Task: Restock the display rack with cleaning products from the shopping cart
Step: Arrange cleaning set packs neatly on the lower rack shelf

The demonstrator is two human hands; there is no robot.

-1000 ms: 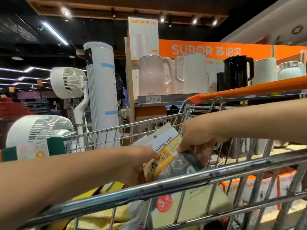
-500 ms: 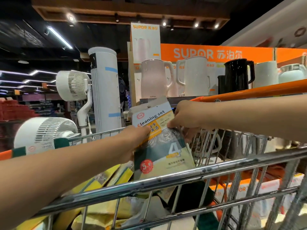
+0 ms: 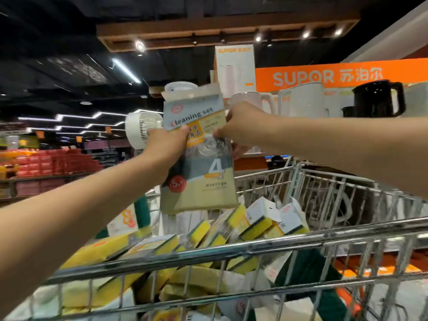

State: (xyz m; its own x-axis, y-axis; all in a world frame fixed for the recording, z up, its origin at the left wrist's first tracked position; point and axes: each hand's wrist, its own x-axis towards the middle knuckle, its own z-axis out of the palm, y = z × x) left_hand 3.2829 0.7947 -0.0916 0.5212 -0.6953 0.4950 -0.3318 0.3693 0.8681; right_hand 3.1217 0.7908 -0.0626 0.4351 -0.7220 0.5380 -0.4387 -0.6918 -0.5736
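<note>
Left hand [image 3: 167, 144] grips left edge of cleaning set pack [image 3: 196, 156], thumb pressed on front. Pack held upright, clear above shopping cart [image 3: 231, 249], over sponge packs [image 3: 231, 228]. Right hand [image 3: 240, 126] pinches pack's right edge.

Risk: pack held by edges only; slick sleeve could slip or buckle and be dropped back among sponge packs. Hang hole at top possibly torn if tugged; detail too blurred to confirm. Display rack not seen; kettles [image 3: 377, 98] on shelf behind could be knocked on swing right.

Change: a second ago pack was low inside cart; now raised well above rim, both grips kept.
</note>
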